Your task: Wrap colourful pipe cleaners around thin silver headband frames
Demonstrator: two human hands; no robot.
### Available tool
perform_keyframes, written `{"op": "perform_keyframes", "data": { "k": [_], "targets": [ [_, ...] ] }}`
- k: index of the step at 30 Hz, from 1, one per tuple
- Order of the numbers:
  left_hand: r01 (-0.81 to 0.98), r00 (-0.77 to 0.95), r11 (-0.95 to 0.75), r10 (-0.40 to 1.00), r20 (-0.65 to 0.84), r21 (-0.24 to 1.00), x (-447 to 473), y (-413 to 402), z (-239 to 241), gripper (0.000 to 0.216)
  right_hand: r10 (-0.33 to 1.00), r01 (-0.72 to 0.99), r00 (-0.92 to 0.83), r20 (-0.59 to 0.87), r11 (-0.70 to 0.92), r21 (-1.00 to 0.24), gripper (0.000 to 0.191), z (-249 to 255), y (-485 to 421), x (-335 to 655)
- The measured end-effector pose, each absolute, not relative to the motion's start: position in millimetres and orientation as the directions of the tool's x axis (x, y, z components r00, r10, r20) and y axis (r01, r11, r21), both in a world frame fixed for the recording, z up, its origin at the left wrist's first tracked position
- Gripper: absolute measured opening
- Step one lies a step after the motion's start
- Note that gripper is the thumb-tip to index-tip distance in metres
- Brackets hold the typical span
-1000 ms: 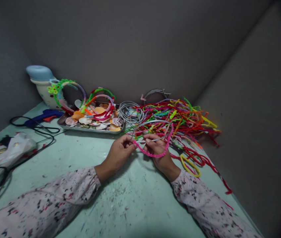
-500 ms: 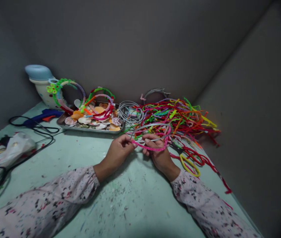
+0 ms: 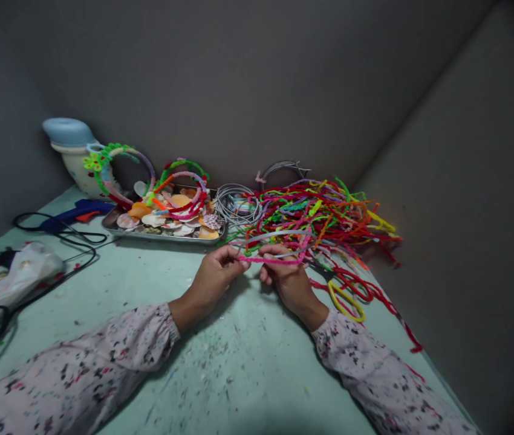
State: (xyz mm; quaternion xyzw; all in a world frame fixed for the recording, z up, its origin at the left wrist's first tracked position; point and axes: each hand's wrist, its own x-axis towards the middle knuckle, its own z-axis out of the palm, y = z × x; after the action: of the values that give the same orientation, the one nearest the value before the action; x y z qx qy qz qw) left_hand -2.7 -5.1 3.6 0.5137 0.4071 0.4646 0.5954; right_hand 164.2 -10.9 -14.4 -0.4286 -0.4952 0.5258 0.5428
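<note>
Between my hands, above the table, is a grey wire ring (image 3: pixel 279 233) with a pink pipe cleaner (image 3: pixel 279 261) on it. Thumb and fingers of my left hand (image 3: pixel 218 272) pinch the ring's left side, where one end of the pink pipe cleaner lies. My right hand (image 3: pixel 286 275) has its fingers closed on the pink pipe cleaner and the wire at the near side; the exact grip is partly hidden. From there the pink strand bends upward at the ring's right. Yellow-handled scissors (image 3: pixel 348 302) lie beside my right wrist.
A metal tray (image 3: pixel 161 237) of seashells holds colourful wrapped rings. Right of it lie coiled grey wire (image 3: pixel 237 205) and a heap of pipe cleaners (image 3: pixel 325 211). Leftward are a blue glue gun (image 3: pixel 73 214), a black cord (image 3: pixel 87 257), a plastic bag (image 3: pixel 21 272) and a lidded container (image 3: pixel 78 160).
The pink pipe cleaner, earlier sagging in a curve below the ring, now runs straighter between my hands. The ring looks tilted flatter. Both hands stay in nearly the same place.
</note>
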Motion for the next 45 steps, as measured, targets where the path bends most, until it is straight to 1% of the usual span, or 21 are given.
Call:
{"op": "perform_keyframes", "data": {
  "k": [4, 9, 12, 16, 20, 27, 34, 39, 45],
  "targets": [
    [-0.152, 0.244, 0.064, 0.969, -0.025, 0.986, -2.9, -4.8, 2.8, 0.021, 0.996, -0.138, -0.045, 0.083, 0.076, -0.988, 0.022, -14.5, -11.7, 165.0],
    [-0.147, 0.241, 0.071, 0.970, -0.034, 0.987, -3.0, -4.8, 0.8, 0.021, 0.996, -0.183, -0.053, 0.072, 0.062, -0.981, 0.018, -16.9, -11.9, 164.0],
    [-0.168, 0.247, 0.087, 0.968, -0.044, 0.982, -2.9, -4.9, 0.0, 0.021, 0.997, -0.188, -0.049, 0.066, 0.055, -0.981, 0.025, -17.4, -11.9, 163.0],
    [-0.182, 0.250, 0.111, 0.966, -0.063, 0.977, -2.6, -5.4, 0.9, 0.020, 0.997, -0.190, -0.047, 0.058, 0.048, -0.981, 0.026, -18.1, -11.2, 163.1],
    [-0.211, 0.257, 0.139, 0.963, -0.082, 0.968, -2.1, -6.0, 1.4, 0.020, 0.995, -0.216, -0.065, 0.069, 0.054, -0.975, 0.018, -19.5, -10.2, 163.8],
    [-0.249, 0.256, 0.189, 0.959, -0.124, 0.950, -1.0, -7.0, 3.0, 0.020, 0.993, -0.170, -0.068, 0.100, 0.087, -0.982, 0.018, -19.6, -10.1, 164.0],
    [-0.269, 0.268, 0.231, 0.950, -0.158, 0.935, 0.5, -8.6, 5.8, 0.018, 0.988, -0.189, -0.093, 0.119, 0.100, -0.977, 0.017, -18.4, -9.9, 163.9],
    [-0.242, 0.266, 0.196, 0.955, -0.129, 0.950, 1.6, -7.3, 3.2, 0.018, 0.995, -0.173, -0.012, 0.103, 0.099, -0.980, 0.016, -17.9, -10.1, 161.3],
    [-0.156, 0.257, 0.168, 0.958, -0.124, 0.973, 3.1, -6.3, 1.1, 0.020, 0.995, -0.197, -0.002, 0.103, 0.101, -0.975, 0.018, -18.4, -9.0, 161.1]
  ]
}}
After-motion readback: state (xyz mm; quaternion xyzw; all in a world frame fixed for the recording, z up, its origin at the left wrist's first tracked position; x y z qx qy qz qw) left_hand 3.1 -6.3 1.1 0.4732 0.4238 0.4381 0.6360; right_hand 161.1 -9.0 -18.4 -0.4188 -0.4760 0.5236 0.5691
